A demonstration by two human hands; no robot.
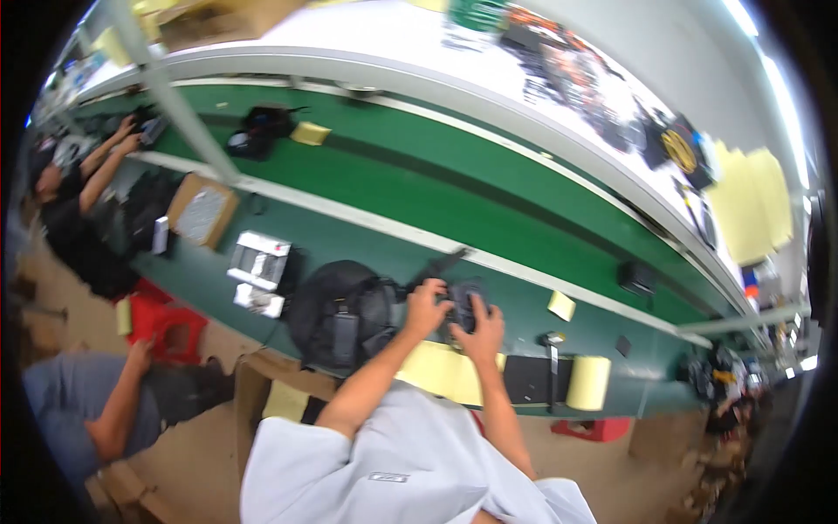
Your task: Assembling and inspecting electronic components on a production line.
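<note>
A dark, boxy device [467,295] lies between my two hands over the green bench. My left hand [426,309] is closed at its left side, fingertips against it. My right hand [480,332] grips its near right edge with thumb and fingers. Blur hides the device's details and the exact finger contact. Just beyond my left fingers, a long black piece [447,265] points up and to the right; whether it joins the device cannot be told. Left of my left forearm rests a large round black bag-like thing [327,306] with a strap.
Yellow sheets [429,368] lie at the bench edge below my hands. A yellow roll [589,382] and black mat [526,378] are to the right. White-and-silver boxes [260,259] and a carton [202,210] stand left. A green conveyor [393,188] runs behind; co-workers are at left.
</note>
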